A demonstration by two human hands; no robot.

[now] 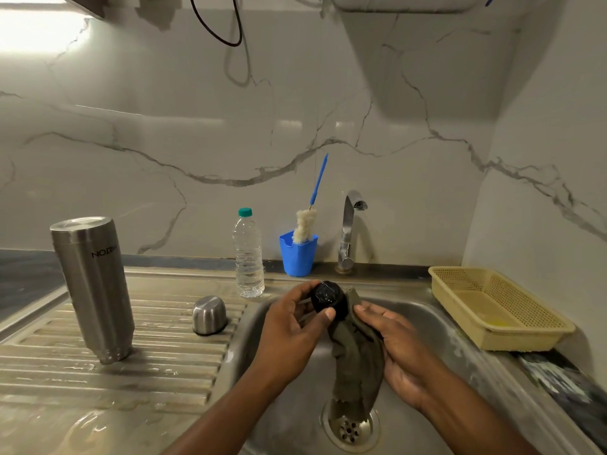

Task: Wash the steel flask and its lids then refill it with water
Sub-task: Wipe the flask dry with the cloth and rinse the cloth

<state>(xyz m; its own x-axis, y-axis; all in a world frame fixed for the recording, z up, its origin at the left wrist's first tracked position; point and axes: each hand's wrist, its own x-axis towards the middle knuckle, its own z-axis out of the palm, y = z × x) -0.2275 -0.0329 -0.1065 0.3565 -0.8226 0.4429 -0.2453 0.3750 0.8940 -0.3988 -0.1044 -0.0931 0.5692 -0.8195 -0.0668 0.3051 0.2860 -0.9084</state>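
The steel flask [93, 287] stands upside down on the ribbed drainboard at the left. Its steel cup lid [209, 315] sits mouth down near the sink's edge. Over the sink basin [437, 326], my left hand [289, 333] grips the black inner lid [328, 298] with thumb and fingers curled round it. My right hand [399, 353] holds a dark green cloth [356, 362] against the lid's right side; the cloth hangs down toward the drain [349, 428].
A clear water bottle with a teal cap [248, 254] stands behind the sink. Beside it a blue cup [298, 254] holds a bottle brush [310, 211]. The tap [349, 228] is at the back, no water running. A yellow basket [492, 307] sits at the right.
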